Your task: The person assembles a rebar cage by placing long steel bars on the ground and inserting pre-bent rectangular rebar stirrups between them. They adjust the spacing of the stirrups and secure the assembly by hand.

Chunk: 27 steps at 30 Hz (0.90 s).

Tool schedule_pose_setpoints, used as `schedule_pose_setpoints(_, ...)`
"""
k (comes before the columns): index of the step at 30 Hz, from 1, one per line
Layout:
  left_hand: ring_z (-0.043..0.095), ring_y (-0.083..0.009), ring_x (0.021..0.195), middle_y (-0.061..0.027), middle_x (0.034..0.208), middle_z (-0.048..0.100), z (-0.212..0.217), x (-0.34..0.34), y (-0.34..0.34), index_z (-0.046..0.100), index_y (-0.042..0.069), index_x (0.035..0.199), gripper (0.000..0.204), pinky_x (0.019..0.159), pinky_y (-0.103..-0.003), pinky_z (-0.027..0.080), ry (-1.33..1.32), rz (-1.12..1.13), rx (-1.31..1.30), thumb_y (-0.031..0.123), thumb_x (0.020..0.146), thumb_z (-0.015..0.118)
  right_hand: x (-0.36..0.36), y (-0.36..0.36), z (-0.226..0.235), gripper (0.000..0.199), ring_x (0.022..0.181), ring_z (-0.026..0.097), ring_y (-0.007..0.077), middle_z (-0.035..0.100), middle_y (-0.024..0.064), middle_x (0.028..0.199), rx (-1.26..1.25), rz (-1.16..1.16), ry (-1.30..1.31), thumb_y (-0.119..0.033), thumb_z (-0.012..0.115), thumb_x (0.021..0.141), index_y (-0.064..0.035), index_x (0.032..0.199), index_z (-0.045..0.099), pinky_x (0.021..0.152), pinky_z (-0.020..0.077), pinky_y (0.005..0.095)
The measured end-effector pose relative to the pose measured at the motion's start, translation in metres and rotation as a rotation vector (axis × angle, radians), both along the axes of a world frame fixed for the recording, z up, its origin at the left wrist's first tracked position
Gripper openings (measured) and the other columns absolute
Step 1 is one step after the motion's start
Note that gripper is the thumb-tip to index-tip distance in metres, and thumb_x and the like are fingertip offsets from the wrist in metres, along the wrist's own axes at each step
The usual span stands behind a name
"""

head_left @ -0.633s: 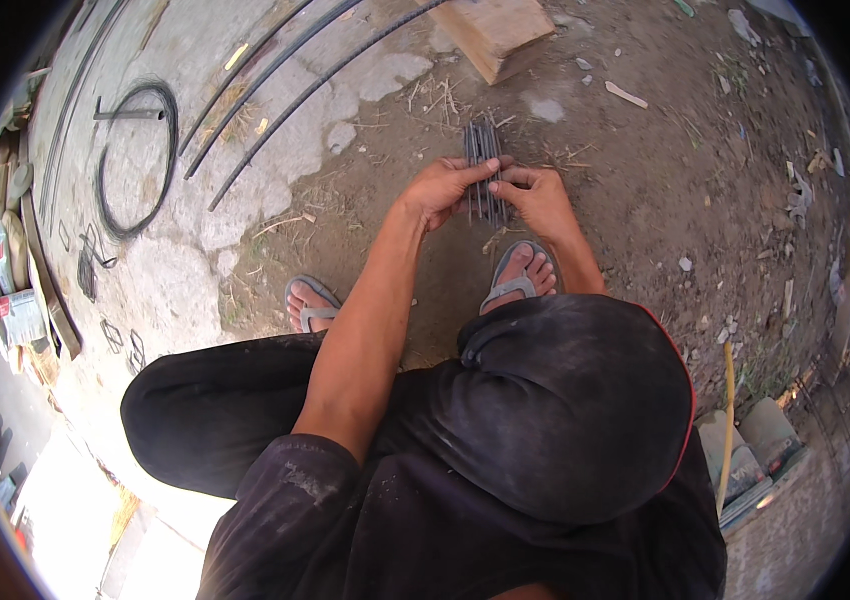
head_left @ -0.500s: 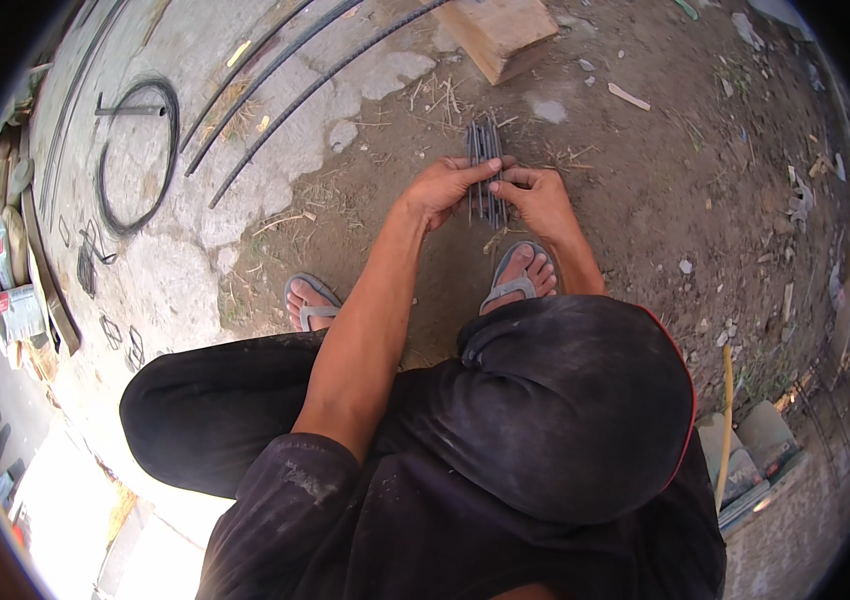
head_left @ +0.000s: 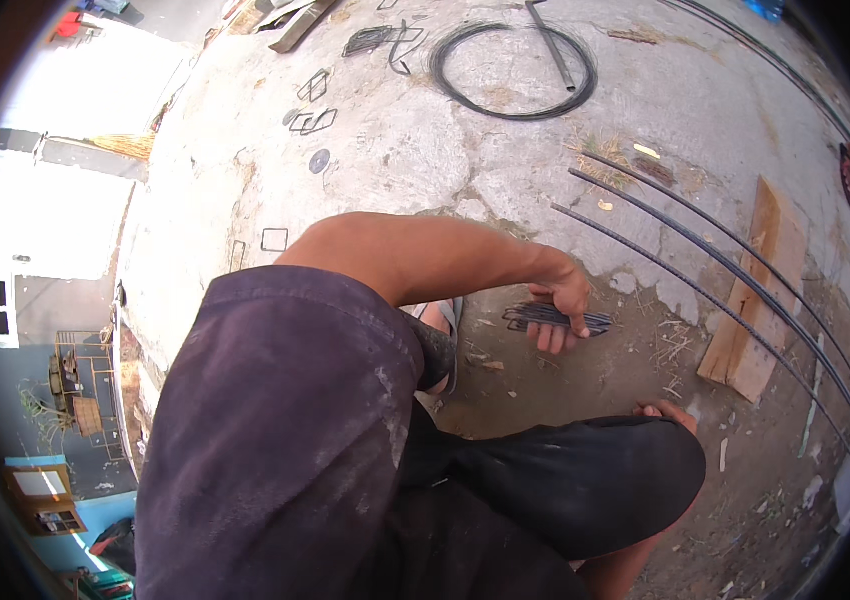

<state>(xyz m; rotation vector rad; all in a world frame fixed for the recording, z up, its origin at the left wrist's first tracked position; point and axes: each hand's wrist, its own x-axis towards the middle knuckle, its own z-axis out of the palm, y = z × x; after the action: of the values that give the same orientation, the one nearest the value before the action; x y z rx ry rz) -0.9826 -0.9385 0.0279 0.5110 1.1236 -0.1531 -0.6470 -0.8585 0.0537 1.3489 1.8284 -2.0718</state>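
My left hand (head_left: 563,300) is closed around a flat bundle of dark bent steel wire pieces (head_left: 557,319), held just above the dirt ground in front of me. My bare left forearm reaches to it from the upper left across my dark shirt. My right hand is hidden; only toes (head_left: 667,411) show past my knee in black shorts (head_left: 585,480). A sandalled foot (head_left: 442,322) shows under my forearm.
Three long ribbed steel bars (head_left: 705,270) run diagonally on the right beside a wooden plank (head_left: 757,290). A coil of black wire (head_left: 515,60) lies on the concrete slab at the top, with small square wire stirrups (head_left: 313,88) and a rod nearby.
The view has swung round to the left. Both hands were on the bundle before; now only my left hand holds it, and my right hand has dropped out of sight.
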Motion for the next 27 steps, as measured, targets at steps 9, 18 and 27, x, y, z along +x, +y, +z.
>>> schedule_pose_setpoints(9,0.075,-0.0317,0.093,-0.0235,0.11,0.073,0.104,-0.225,-0.138,0.063,-0.008,0.123,0.047,0.077,-0.043,0.065,0.259,0.758,0.382,0.035,0.106,0.059,-0.081,0.052,0.087,0.031,0.075,0.062,0.0112,0.068,0.0046,0.086,0.465,-0.156,0.075,-0.027,0.068,0.1,0.0013,0.112,0.073,0.058,0.0437,0.0243)
schedule_pose_setpoints(18,0.073,-0.0254,0.085,-0.0148,0.102,0.071,-0.038,-0.383,-0.274,0.059,-0.004,0.122,0.045,0.074,-0.039,0.064,-0.232,2.095,0.792,0.037,0.105,0.06,-0.33,0.012,0.137,0.03,0.072,0.061,0.011,0.068,0.0049,0.086,0.592,0.207,-0.097,-0.024,0.069,0.097,0.0017,0.113,0.072,0.057,0.0441,0.0252)
schedule_pose_setpoints(27,0.075,-0.0253,0.077,-0.0137,0.092,0.073,-0.103,-0.435,-0.382,0.063,-0.001,0.112,0.039,0.07,-0.04,0.065,-0.545,2.374,0.872,0.037,0.106,0.059,-0.69,-0.136,0.072,0.025,0.08,0.067,0.0167,0.073,0.0102,0.092,0.758,0.78,0.05,-0.017,0.067,0.096,0.0024,0.11,0.074,0.069,0.0523,0.0308)
